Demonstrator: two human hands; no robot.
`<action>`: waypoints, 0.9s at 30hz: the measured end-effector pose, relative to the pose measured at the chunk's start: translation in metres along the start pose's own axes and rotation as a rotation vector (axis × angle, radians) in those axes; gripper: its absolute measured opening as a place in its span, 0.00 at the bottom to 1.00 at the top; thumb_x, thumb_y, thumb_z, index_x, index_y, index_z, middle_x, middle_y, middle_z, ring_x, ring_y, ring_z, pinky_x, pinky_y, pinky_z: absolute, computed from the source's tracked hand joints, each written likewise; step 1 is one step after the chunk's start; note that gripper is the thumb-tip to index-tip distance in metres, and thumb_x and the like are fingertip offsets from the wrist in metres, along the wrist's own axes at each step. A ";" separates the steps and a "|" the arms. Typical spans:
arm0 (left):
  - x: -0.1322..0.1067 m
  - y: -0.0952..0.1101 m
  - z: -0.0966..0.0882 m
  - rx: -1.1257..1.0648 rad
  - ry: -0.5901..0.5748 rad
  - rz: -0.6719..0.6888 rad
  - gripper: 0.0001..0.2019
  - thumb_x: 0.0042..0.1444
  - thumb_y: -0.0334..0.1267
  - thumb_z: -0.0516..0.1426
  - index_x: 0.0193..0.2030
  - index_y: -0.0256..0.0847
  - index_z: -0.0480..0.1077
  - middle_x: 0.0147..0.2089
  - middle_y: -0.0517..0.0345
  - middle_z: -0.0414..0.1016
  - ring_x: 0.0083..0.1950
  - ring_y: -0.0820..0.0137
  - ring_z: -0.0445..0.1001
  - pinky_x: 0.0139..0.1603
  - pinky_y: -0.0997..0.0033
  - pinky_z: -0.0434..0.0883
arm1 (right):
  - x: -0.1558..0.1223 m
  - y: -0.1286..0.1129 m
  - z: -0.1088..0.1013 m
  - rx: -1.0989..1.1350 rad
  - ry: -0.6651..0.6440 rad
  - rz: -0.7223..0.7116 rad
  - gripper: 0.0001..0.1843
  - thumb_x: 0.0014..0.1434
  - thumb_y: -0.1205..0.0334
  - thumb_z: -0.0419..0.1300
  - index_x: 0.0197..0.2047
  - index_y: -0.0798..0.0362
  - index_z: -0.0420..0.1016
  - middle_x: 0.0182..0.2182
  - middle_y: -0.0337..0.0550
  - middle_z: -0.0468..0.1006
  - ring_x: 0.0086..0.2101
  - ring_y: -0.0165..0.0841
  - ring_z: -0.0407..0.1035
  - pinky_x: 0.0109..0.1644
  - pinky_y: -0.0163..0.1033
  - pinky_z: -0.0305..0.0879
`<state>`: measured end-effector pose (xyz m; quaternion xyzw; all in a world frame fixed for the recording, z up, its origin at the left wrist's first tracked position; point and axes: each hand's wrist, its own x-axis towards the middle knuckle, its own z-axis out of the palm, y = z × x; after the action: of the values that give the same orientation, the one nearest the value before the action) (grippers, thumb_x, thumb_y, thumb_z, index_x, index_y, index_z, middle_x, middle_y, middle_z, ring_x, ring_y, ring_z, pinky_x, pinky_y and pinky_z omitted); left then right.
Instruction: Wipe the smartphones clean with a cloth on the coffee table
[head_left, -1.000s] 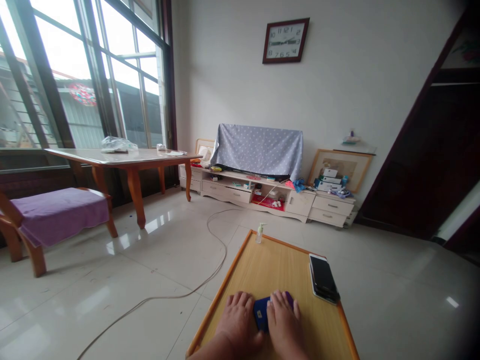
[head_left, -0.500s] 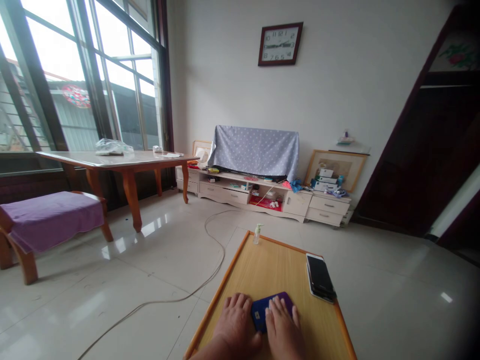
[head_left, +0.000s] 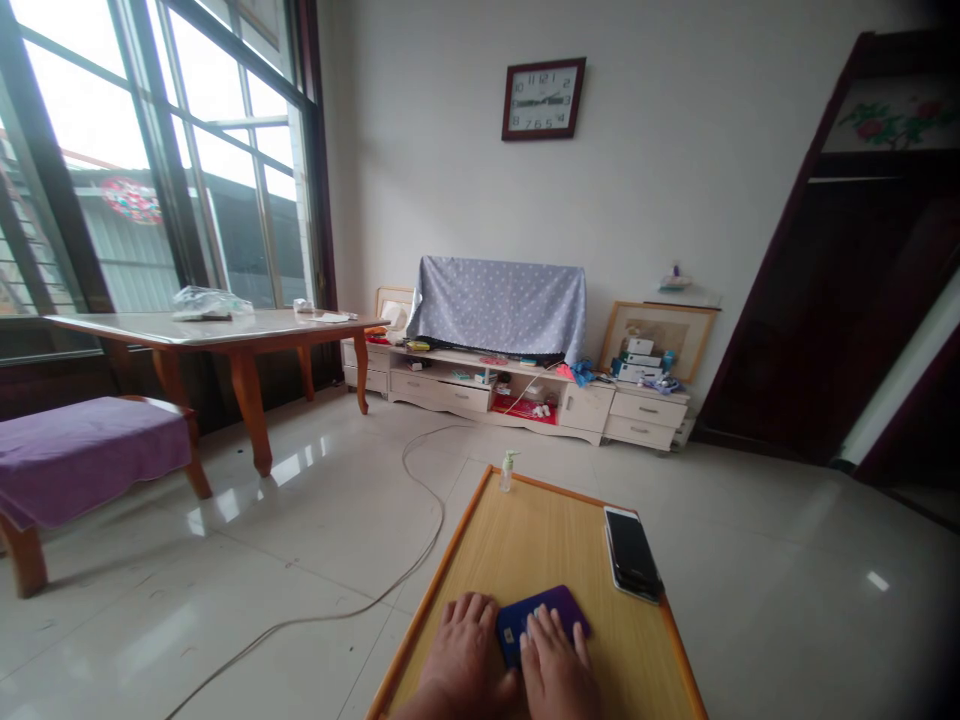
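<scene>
A blue-and-purple phone (head_left: 512,622) lies flat on the small wooden table (head_left: 547,525), partly covered by my hands. My left hand (head_left: 463,645) rests palm down against its left side, fingers laid forward on the tabletop and the thumb by the phone's near edge. Across the phone's upper surface lies my right hand (head_left: 556,655), its fingers stretched out and slightly spread. A small pale patch shows by these fingertips, too small to make out. To the right is a stack of phones (head_left: 632,552), the top one with a black screen. A clear pump bottle (head_left: 507,474) stands upright at the far left corner.
A cable (head_left: 390,590) snakes over the tiled floor to the left. Beyond it are a larger table (head_left: 270,327) and a seat with a purple cover (head_left: 97,450). A low white cabinet (head_left: 442,393) runs along the far wall, with a cloth-covered object (head_left: 499,305) on it.
The view has tilted and shifted slightly, so the room sits a little differently in frame. My right hand has moved slightly relative to the phone; my left hand stays beside it.
</scene>
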<state>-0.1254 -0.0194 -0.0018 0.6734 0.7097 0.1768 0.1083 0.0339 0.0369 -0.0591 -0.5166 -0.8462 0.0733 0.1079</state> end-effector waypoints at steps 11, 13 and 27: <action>0.001 -0.001 0.005 -0.048 0.025 0.007 0.30 0.43 0.53 0.57 0.55 0.48 0.68 0.57 0.52 0.68 0.60 0.54 0.61 0.65 0.57 0.52 | 0.009 0.033 0.000 0.000 0.085 0.094 0.29 0.71 0.52 0.38 0.64 0.51 0.68 0.64 0.48 0.64 0.65 0.45 0.54 0.69 0.62 0.44; 0.002 -0.003 0.007 -0.048 0.030 0.010 0.30 0.44 0.54 0.57 0.55 0.48 0.67 0.56 0.53 0.68 0.60 0.55 0.61 0.65 0.57 0.52 | 0.006 0.024 0.008 -0.011 0.098 0.062 0.29 0.70 0.51 0.38 0.63 0.51 0.69 0.63 0.48 0.65 0.64 0.45 0.56 0.69 0.61 0.46; 0.001 -0.004 0.007 -0.013 0.007 0.007 0.29 0.46 0.55 0.56 0.56 0.50 0.66 0.57 0.54 0.68 0.60 0.57 0.61 0.65 0.59 0.51 | 0.003 0.015 0.004 0.066 0.104 0.042 0.28 0.71 0.51 0.38 0.61 0.47 0.71 0.62 0.46 0.67 0.64 0.45 0.57 0.67 0.62 0.50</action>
<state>-0.1262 -0.0177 -0.0097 0.6744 0.7065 0.1843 0.1095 0.0445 0.0466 -0.0658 -0.5336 -0.8255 0.0768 0.1671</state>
